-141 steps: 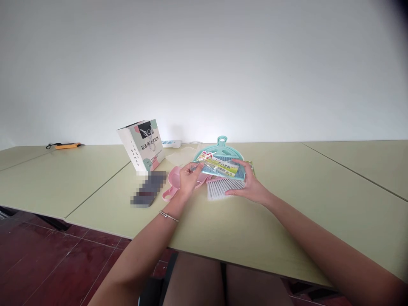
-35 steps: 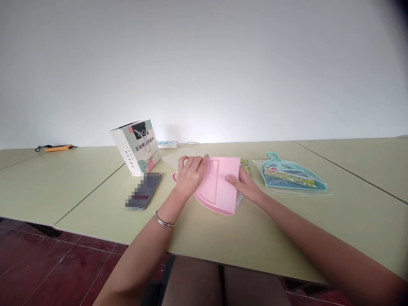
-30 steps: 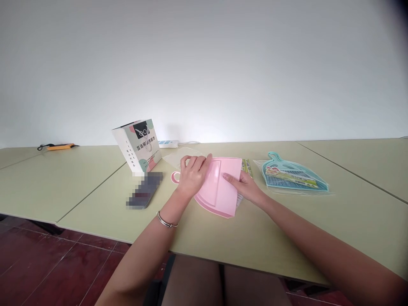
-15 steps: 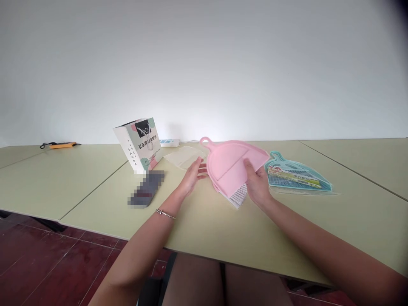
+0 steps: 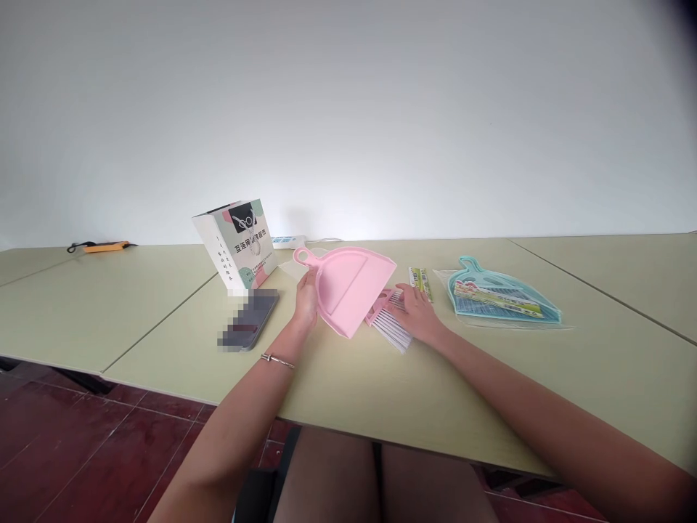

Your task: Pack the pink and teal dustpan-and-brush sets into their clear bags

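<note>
- the pink dustpan (image 5: 353, 289) is held in front of the person, over the near-middle of the table (image 5: 353, 392), inner side showing; whether any of its edge rests on the tabletop cannot be told.
- the left hand (image 5: 306, 299) is closed on the pan's left side, just below the ring handle, with the thumb at the rim; its other fingers are mostly hidden.
- the pink hand brush (image 5: 393, 333), pale-bristled, lies just right of the pan; its handle is hidden behind the pan.
- the right hand (image 5: 412, 314) is partly curled over the brush, fingertips at the head and bristles; whether it grips or merely touches cannot be told.
- just beyond the right hand is a yellow-green printed card (image 5: 418, 280), its lower part covered by the hand.
- further right, a teal dustpan (image 5: 473, 278) lies in clear wrap, a printed label over its bluish bristles.
- behind the pink pan, clear plastic film (image 5: 291, 269) is mostly covered.
- left of the left hand, a dark phone (image 5: 264, 309) is partly pixelated; behind it stands a printed paper bag (image 5: 239, 247), tilted.
- at the far left, an orange object with a black strap (image 5: 106, 247) is too small to identify.
</note>
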A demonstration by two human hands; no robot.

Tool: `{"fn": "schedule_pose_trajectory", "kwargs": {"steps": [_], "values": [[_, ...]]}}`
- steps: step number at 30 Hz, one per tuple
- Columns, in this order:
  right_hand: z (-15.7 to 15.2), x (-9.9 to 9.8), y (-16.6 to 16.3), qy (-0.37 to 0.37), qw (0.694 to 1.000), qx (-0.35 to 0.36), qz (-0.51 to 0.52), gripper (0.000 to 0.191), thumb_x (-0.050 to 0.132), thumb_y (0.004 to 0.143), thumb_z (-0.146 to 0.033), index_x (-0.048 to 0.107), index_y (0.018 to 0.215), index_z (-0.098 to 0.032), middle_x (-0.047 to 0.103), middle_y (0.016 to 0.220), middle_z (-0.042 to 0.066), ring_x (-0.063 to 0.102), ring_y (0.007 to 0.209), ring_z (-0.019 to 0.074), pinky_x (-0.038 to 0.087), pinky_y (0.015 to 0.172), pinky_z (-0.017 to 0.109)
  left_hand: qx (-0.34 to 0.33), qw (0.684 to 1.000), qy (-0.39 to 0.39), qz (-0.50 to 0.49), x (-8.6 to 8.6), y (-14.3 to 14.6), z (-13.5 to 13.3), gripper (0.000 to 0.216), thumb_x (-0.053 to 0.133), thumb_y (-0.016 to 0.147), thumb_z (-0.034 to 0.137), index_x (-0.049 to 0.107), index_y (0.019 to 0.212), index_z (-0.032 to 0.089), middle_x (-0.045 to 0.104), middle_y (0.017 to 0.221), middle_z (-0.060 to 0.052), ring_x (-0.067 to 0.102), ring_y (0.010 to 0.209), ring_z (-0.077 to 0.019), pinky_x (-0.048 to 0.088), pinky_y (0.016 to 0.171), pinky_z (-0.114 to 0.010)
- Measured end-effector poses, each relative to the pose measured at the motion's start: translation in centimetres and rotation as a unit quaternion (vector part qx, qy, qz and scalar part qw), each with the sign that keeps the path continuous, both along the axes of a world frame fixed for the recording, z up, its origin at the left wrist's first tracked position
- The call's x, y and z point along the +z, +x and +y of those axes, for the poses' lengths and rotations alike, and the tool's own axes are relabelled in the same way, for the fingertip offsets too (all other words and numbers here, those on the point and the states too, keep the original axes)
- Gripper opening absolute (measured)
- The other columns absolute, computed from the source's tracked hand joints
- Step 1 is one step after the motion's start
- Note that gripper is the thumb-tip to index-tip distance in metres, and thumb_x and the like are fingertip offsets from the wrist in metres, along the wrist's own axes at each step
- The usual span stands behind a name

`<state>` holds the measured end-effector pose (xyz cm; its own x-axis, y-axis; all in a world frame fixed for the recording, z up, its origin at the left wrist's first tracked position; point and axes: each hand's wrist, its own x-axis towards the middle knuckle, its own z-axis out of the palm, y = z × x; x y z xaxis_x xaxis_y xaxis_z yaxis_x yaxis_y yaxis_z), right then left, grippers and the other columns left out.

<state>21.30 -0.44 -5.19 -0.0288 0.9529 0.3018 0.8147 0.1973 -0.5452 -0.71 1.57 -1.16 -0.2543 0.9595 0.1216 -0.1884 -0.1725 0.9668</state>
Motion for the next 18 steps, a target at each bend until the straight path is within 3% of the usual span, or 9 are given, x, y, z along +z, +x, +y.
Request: {"fn": "schedule_pose_trajectory", "kwargs": {"steps": [4, 7, 11, 14, 18], "values": [[0.2, -0.2, -0.2, -0.06, 0.992, -0.018, -0.107, 0.059, 0.044, 0.083, -0.051, 0.041, 0.131, -0.016, 0.047, 0.125, 0.019, 0.039, 0.122, 0.035, 0.032, 0.097, 0.048, -0.005, 1.0, 0.0, -0.007, -0.1, 0.2, -0.1, 0.043, 0.053, 0.076, 0.054, 0.064, 0.09, 0.015, 0.067, 0.096, -0.008, 0.061, 0.088, -0.0205, 0.045, 0.079, -0.032], [0.3, 0.7, 1.0, -0.12, 0.987, 0.019, -0.104, 0.056, 0.048, 0.08, -0.054, 0.046, 0.128, -0.025, 0.05, 0.121, 0.015, 0.042, 0.12, 0.0349, 0.035, 0.094, 0.048, -0.005, 1.0, 0.011, -0.002, -0.1, 0.2, -0.1, 0.042, 0.054, 0.076, 0.054, 0.064, 0.091, 0.016, 0.066, 0.099, -0.008, 0.06, 0.091, -0.0204, 0.044, 0.081, -0.032], [0.1, 1.6, 2.6, -0.144, 0.983, 0.058, -0.101, 0.05, 0.055, 0.076, -0.053, 0.056, 0.118, -0.027, 0.053, 0.119, 0.012, 0.044, 0.118, 0.0345, 0.038, 0.092, 0.048, 0.01, 1.0, 0.019, 0.007, -0.1, 0.1, -0.1, 0.04, 0.054, 0.077, 0.053, 0.064, 0.091, 0.017, 0.066, 0.101, -0.007, 0.059, 0.093, -0.0197, 0.044, 0.081, -0.03], [-0.1, 1.5, 2.2, -0.093, 0.987, 0.052, -0.117, 0.045, 0.048, 0.081, -0.052, 0.056, 0.12, -0.031, 0.048, 0.127, 0.011, 0.04, 0.122, 0.0344, 0.033, 0.096, 0.053, 0.009, 1.0, 0.025, 0.008, -0.1, 0.1, -0.1, 0.038, 0.054, 0.077, 0.052, 0.064, 0.089, 0.017, 0.066, 0.099, -0.006, 0.059, 0.091, -0.0185, 0.044, 0.08, -0.029], [-0.1, 0.9, 1.2, -0.011, 0.983, 0.137, -0.123, 0.035, 0.038, 0.089, -0.043, 0.062, 0.113, -0.032, 0.05, 0.129, 0.007, 0.044, 0.119, 0.0291, 0.032, 0.099, 0.051, -0.001, 1.0, 0.023, 0.015, 0.2, 0.3, -0.4, 0.039, 0.052, 0.077, 0.052, 0.063, 0.087, 0.016, 0.066, 0.094, -0.006, 0.059, 0.086, -0.018, 0.044, 0.076, -0.028]]}}
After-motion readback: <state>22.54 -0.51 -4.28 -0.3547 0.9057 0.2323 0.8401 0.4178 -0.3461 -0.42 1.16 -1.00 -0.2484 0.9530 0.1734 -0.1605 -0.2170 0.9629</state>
